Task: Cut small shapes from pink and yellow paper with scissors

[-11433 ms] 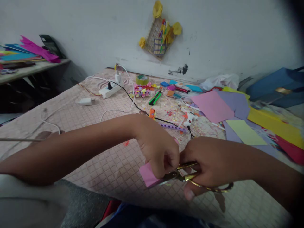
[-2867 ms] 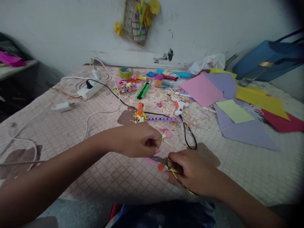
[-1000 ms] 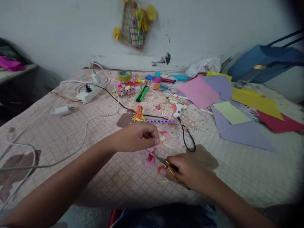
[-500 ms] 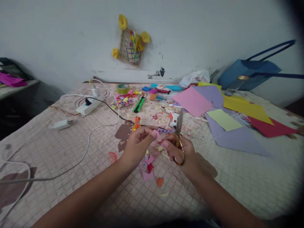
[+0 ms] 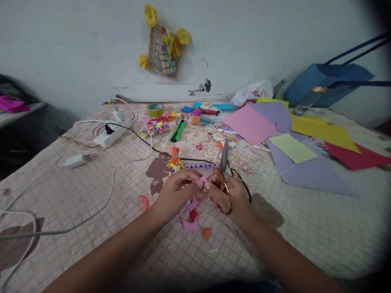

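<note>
The small pink piece (image 5: 203, 179) is up between the fingertips, above the table (image 5: 91, 195); it looks already cut, and its shaping seems under way, though its form is too small to judge as finished. The left hand (image 5: 177, 192) pinches it, fingers together, and the right hand's (image 5: 237, 197) thumb and finger meet it from the other side, that hand also gripping the scissors (image 5: 224, 156) (blades up, and apparently idle). Cutting has left a pink scrap (image 5: 191, 225), a red scrap (image 5: 193, 215) and an orange scrap (image 5: 207, 234) below the hands. Just beyond, an orange and yellow cluster (image 5: 175, 158) sits at one end of the dotted strip (image 5: 202, 165), most of whose visible length is bare. Farther right, the pink sheet (image 5: 250, 124) and yellow sheet (image 5: 324, 132) appear largely unused.
</note>
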Action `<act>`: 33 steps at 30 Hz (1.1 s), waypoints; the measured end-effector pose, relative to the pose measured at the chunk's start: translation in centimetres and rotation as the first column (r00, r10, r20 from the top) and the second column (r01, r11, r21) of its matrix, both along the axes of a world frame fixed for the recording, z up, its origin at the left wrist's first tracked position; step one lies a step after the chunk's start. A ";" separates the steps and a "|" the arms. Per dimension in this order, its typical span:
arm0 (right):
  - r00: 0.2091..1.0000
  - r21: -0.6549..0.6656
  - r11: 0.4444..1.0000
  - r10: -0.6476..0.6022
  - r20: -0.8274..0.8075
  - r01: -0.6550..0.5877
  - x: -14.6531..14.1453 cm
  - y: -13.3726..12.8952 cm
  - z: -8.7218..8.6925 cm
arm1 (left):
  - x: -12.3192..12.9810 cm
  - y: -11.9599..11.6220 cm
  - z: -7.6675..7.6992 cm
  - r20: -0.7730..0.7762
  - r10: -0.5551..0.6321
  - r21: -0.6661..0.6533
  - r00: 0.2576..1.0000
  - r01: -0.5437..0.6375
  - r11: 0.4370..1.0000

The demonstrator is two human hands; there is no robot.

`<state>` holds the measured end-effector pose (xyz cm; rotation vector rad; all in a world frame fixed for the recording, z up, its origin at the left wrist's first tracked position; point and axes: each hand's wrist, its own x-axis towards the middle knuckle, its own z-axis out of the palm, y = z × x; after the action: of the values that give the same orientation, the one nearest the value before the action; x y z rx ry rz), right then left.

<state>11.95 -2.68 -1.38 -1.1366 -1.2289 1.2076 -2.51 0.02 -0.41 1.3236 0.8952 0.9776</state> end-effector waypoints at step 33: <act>0.973 -0.089 0.978 0.176 -0.150 -0.190 1.0 -1.2 0.3 | -1.6 -0.1 0.9 0.029 -0.245 0.071 0.969 0.242 0.968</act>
<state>12.94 -3.85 -1.09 -1.0089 -1.1948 1.4795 -4.12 -0.04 0.46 1.4300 0.6574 0.8426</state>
